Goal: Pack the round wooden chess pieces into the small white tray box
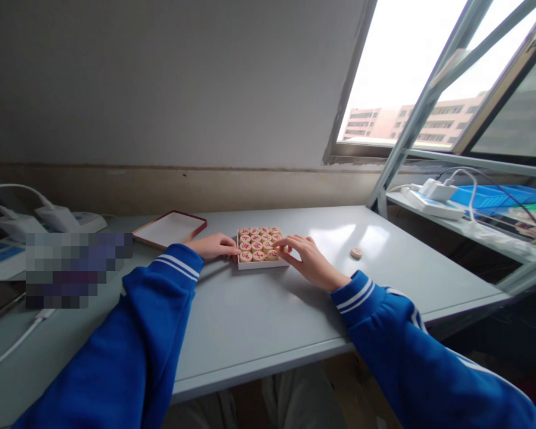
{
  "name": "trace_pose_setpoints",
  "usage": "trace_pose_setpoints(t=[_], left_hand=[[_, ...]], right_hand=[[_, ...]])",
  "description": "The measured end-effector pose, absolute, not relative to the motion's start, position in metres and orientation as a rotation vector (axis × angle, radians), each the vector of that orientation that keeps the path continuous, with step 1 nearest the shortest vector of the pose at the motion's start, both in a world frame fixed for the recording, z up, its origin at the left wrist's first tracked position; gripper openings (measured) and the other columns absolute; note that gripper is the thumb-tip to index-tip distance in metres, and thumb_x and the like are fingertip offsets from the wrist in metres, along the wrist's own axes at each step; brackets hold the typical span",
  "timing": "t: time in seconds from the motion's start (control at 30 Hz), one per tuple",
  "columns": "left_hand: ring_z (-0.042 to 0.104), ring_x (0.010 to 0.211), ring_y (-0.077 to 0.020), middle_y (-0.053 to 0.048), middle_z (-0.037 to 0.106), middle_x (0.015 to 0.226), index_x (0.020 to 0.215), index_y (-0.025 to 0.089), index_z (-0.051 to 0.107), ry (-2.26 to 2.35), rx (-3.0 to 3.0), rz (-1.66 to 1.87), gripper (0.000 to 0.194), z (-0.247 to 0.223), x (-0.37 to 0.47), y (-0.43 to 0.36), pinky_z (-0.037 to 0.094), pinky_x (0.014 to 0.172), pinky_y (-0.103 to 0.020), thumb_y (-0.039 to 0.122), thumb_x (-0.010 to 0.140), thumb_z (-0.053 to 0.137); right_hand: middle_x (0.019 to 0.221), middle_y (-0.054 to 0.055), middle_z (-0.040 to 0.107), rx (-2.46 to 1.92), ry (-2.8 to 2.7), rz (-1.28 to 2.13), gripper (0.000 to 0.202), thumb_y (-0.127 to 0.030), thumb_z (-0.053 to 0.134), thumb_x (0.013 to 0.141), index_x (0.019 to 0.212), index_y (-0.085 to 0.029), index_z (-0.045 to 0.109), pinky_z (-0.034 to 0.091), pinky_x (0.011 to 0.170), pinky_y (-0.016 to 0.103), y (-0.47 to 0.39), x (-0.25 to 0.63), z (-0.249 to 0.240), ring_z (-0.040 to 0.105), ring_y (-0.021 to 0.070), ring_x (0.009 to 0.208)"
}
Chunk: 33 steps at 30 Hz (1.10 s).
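A shallow white box (263, 264) stands on the grey table, filled with rows of round wooden pieces (256, 245) that bear red characters. My left hand (214, 245) is at the box's left side, its fingers curled together and the fingertips at the near left edge. Over the right side of the box reaches my right hand (307, 257), with fingers bent and fingertips on the pieces there; whether it grips one is hidden. A single round piece (356, 253) lies apart on the table, to the right of my right hand.
An open box lid (172, 229) lies behind my left forearm. Power strips with white plugs (56, 218) and a pixelated object (78, 268) occupy the left side. At right, a metal-framed shelf holds another power strip (433, 201) and a blue basket (495, 196).
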<state>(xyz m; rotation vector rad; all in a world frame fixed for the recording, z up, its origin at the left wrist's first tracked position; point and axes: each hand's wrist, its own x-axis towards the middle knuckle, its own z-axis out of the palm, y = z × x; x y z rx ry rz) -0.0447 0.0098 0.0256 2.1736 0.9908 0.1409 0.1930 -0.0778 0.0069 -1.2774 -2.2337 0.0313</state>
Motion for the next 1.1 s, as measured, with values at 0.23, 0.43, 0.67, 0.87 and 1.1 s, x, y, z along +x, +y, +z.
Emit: trace_pose_setpoints(t=[0.23,0.43,0.67,0.87,1.1], left_hand=[[0.041,0.060,-0.0121,0.000,0.050,0.059,0.063,0.013,0.059,0.984,2.180,0.133,0.041,0.027,-0.045,0.009,0.030,0.057,-0.022,0.052,0.066,0.049],[0.041,0.060,-0.0121,0.000,0.052,0.061,0.066,0.013,0.060,0.985,2.172,0.140,0.040,0.025,-0.045,0.011,0.031,0.057,-0.022,0.052,0.066,0.049],[0.039,0.058,-0.0111,0.000,0.049,0.058,0.064,0.011,0.060,0.962,2.204,0.148,0.038,0.026,-0.044,0.009,0.029,0.056,-0.022,0.047,0.069,0.048],[0.041,0.061,-0.0116,-0.001,0.051,0.060,0.066,0.010,0.061,0.947,2.188,0.170,0.037,0.026,-0.045,0.008,0.031,0.058,-0.022,0.045,0.070,0.047],[0.042,0.059,-0.0124,0.000,0.051,0.058,0.062,0.014,0.060,0.969,2.197,0.155,0.038,0.024,-0.045,0.012,0.031,0.058,-0.022,0.049,0.066,0.049]], right_hand=[[0.090,0.001,0.062,-1.320,-2.251,-0.108,0.019,-0.027,0.040,0.087,0.097,-0.025,0.056,0.030,0.075,0.030,-0.080,0.194,0.016,0.052,0.0144,0.084],[0.105,0.010,0.055,-1.926,-2.007,-0.479,0.029,-0.031,0.044,0.083,0.108,-0.020,0.053,0.033,0.076,0.038,-0.081,0.246,0.018,0.049,0.0247,0.097],[0.092,0.015,0.054,-2.496,-1.611,-0.321,0.030,-0.034,0.044,0.080,0.096,-0.012,0.056,0.039,0.072,0.035,-0.092,0.307,0.003,0.053,0.0247,0.088],[0.076,0.007,0.056,-1.912,-1.880,-0.039,0.015,-0.027,0.052,0.076,0.076,-0.015,0.060,0.043,0.065,0.028,-0.080,0.285,0.003,0.054,0.0154,0.065],[0.082,0.003,0.058,-1.416,-1.944,0.067,0.017,-0.031,0.053,0.078,0.090,-0.021,0.059,0.043,0.062,0.026,-0.078,0.220,0.008,0.054,0.0134,0.070]])
